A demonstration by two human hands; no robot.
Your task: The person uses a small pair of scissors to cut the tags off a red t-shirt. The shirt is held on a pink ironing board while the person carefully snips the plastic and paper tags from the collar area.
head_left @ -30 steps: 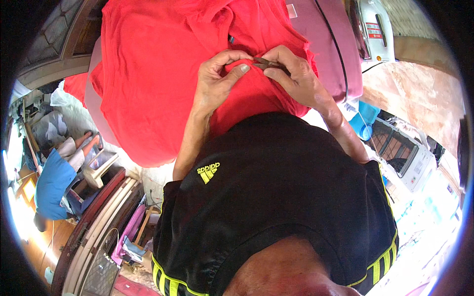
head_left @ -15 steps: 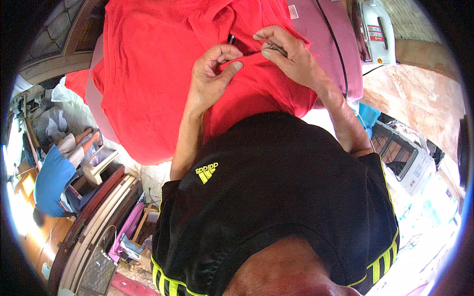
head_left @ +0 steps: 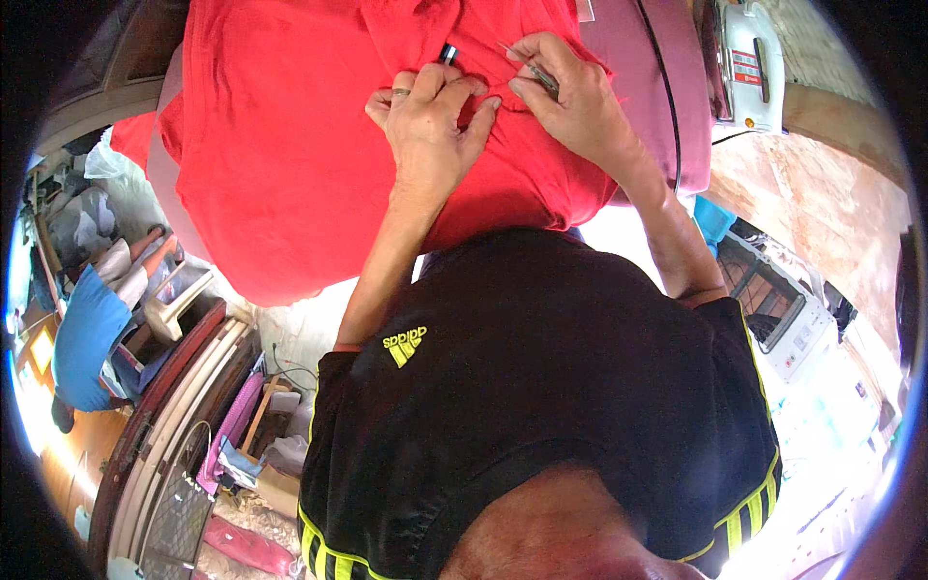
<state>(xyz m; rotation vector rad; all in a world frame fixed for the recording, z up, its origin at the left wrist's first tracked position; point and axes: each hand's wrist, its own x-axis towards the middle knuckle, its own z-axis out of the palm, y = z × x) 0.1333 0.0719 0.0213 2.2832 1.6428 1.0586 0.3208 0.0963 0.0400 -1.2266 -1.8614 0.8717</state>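
Cloth (head_left: 290, 145), red, lies draped over a mauve padded surface (head_left: 623, 53) in front of the person, running past the top of the view. Status, judged from how things lie: work looks part-way. Done: cloth is laid out, its right portion is bunched under the fingers, and the tool is in hand. Left: folds there are loose, and wisps hang along the right edge; the finished share cannot be read.

Left hand (head_left: 430, 121) rests on the bunched part, fingers curled, thumb reaching toward the forefinger; cannot tell whether cloth is pinched between them. Right hand (head_left: 580, 97) grips a small metal tool (head_left: 544, 80) between thumb and fingers, just right of the left thumb.

Orientation: the tool's long axis runs diagonally; its tip, partly covered by fingers, probably points up-left, away from the person. Dark-and-silver object (head_left: 449, 54) sits just beyond the left fingers.
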